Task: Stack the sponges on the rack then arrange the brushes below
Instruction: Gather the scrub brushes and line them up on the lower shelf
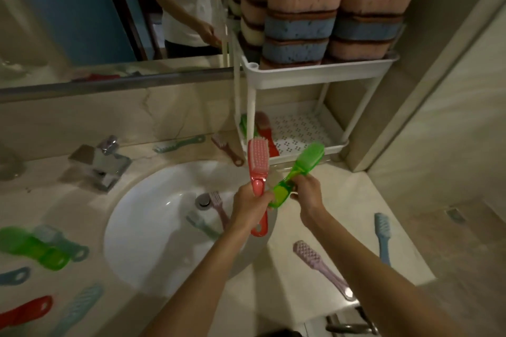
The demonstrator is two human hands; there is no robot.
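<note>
Pink and blue sponges [301, 22] are stacked in piles on the top shelf of a white two-tier rack [315, 74]. Its lower shelf [301, 131] holds a red brush [267, 131] and a green one [244, 123] at the left end. My left hand [250, 206] grips the handle of a pink-red brush [257, 164], bristle head pointing up, over the sink's right side. My right hand [308, 194] holds a green brush [298, 169] by its handle, its head angled toward the lower shelf's front edge.
A white sink [153, 213] holds two brushes near the drain; a chrome tap [101, 164] stands at its left. Several brushes lie on the counter: green, blue and red ones at left, a lilac one [320, 265] and a light blue one [382, 232] at right. A mirror hangs behind.
</note>
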